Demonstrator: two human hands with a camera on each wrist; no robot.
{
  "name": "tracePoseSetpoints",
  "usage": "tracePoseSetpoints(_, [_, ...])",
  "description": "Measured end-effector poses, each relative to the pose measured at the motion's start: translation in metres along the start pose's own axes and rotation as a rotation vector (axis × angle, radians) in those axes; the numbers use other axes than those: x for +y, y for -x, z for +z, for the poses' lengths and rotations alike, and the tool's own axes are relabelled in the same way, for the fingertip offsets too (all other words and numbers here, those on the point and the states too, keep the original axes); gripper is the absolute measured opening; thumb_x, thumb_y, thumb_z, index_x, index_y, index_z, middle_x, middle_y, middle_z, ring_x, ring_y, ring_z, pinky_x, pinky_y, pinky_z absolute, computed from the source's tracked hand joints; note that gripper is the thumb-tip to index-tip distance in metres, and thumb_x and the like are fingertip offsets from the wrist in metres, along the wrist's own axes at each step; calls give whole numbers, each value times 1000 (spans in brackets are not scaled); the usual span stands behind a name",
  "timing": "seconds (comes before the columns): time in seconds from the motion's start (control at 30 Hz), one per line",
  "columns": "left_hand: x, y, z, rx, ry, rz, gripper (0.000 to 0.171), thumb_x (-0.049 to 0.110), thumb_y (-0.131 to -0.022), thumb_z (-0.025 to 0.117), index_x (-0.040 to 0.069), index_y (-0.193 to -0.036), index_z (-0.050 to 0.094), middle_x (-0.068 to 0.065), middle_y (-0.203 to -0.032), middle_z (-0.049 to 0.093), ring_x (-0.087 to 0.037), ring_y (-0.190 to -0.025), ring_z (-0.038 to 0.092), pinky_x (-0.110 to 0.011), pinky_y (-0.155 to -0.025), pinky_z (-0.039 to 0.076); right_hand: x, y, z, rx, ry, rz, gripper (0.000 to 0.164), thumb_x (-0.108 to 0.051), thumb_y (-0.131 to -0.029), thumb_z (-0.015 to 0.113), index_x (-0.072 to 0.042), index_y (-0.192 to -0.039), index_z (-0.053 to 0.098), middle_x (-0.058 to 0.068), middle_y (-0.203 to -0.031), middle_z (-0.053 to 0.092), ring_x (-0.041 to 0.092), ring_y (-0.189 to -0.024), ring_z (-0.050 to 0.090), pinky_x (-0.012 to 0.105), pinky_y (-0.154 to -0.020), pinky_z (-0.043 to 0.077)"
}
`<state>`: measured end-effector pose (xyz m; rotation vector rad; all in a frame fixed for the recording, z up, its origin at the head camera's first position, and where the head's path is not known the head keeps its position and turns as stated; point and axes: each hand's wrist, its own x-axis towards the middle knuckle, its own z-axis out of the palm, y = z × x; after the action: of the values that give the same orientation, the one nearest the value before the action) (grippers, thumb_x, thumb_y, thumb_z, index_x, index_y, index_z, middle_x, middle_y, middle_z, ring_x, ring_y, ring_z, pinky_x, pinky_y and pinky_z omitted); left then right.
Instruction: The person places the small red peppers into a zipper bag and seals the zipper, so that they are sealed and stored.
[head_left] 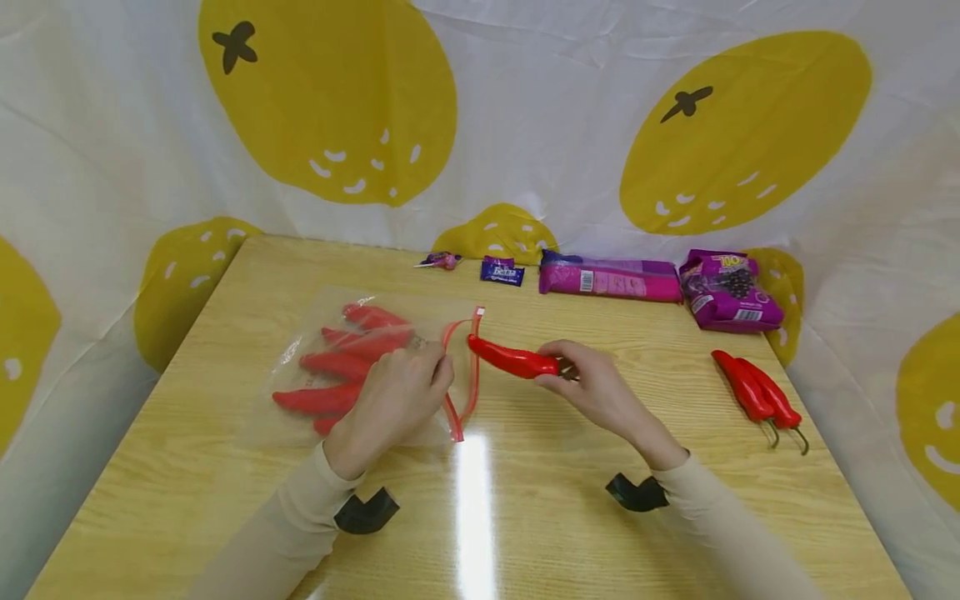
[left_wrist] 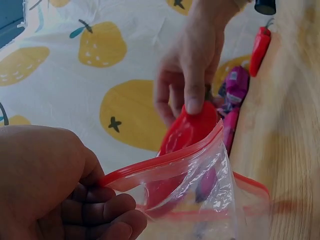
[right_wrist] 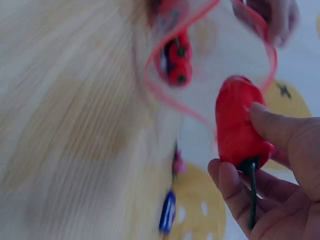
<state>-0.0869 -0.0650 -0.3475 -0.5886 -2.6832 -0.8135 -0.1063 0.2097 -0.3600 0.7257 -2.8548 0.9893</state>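
A clear zip bag with a red zip edge lies on the left of the table, several red chili peppers inside it. My left hand pinches the upper side of the bag's mouth, which gapes toward the right. In my right hand is another red chili pepper, gripped near its green stem. Its tip is at the bag's red rim; in the left wrist view the pepper shows partly through the clear plastic. Two more red chili peppers lie side by side at the right.
Along the back edge lie a lollipop, a small blue packet, a long purple package and a purple bag with a dark berry picture. Behind the table hangs a white cloth with yellow fruit prints.
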Motion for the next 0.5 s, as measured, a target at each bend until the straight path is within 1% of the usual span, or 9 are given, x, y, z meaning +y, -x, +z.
tracePoseSetpoints(0.07, [1, 0, -2, -29, 9, -19, 21, 15, -86, 55, 10, -67, 50, 2, -53, 37, -11, -42, 34, -22, -39, 28, -15, -17, 15, -54, 6, -86, 32, -20, -80, 70, -12, -110, 61, -1, -98, 63, 9, -79, 59, 26, -68, 51])
tracePoseSetpoints(0.13, [1, 0, -3, -48, 15, -35, 18, 15, -86, 56, 9, -70, 53, 2, -54, 40, -10, -42, 35, -22, -38, 30, -28, -32, 29, -120, 25, -145, 33, -18, -79, 71, -11, -110, 62, -1, -98, 61, 9, -82, 58, 26, -71, 51])
tracePoseSetpoints(0.2, [0, 2, -4, -48, 18, -35, 17, 16, -87, 56, 9, -71, 54, 3, -54, 40, -10, -42, 35, -21, -38, 30, -36, -46, 44, -175, 60, -205, 34, -17, -78, 73, -10, -110, 62, 0, -98, 61, 10, -85, 57, 26, -76, 49])
tracePoseSetpoints(0.27, [-1, 2, -3, -28, 18, -15, 19, 16, -87, 55, 10, -69, 52, 4, -52, 39, -9, -42, 35, -22, -38, 29, -43, -58, 58, -222, 76, -250, 31, -16, -77, 73, -9, -107, 64, 1, -95, 61, 11, -83, 56, 24, -75, 48])
tracePoseSetpoints(0.37, [-3, 2, -2, 30, 6, 30, 24, 14, -87, 53, 12, -63, 47, 4, -49, 34, -10, -42, 33, -24, -39, 28, -50, -72, 73, -240, 88, -304, 22, -15, -78, 71, -8, -97, 64, 1, -85, 61, 12, -75, 56, 22, -69, 46])
tracePoseSetpoints(0.43, [-3, 2, -2, 53, 1, 44, 25, 14, -87, 53, 13, -62, 46, 4, -48, 33, -11, -42, 33, -25, -40, 28, -56, -78, 81, -229, 88, -302, 17, -14, -79, 68, -8, -93, 63, 1, -79, 61, 12, -69, 55, 22, -64, 44])
tracePoseSetpoints(0.5, [-3, 2, -2, 63, -6, 48, 25, 14, -86, 53, 13, -62, 45, 3, -49, 33, -12, -43, 34, -26, -41, 28, -60, -83, 88, -195, 85, -291, 17, -13, -78, 66, -6, -93, 62, 2, -79, 63, 13, -69, 57, 24, -65, 46])
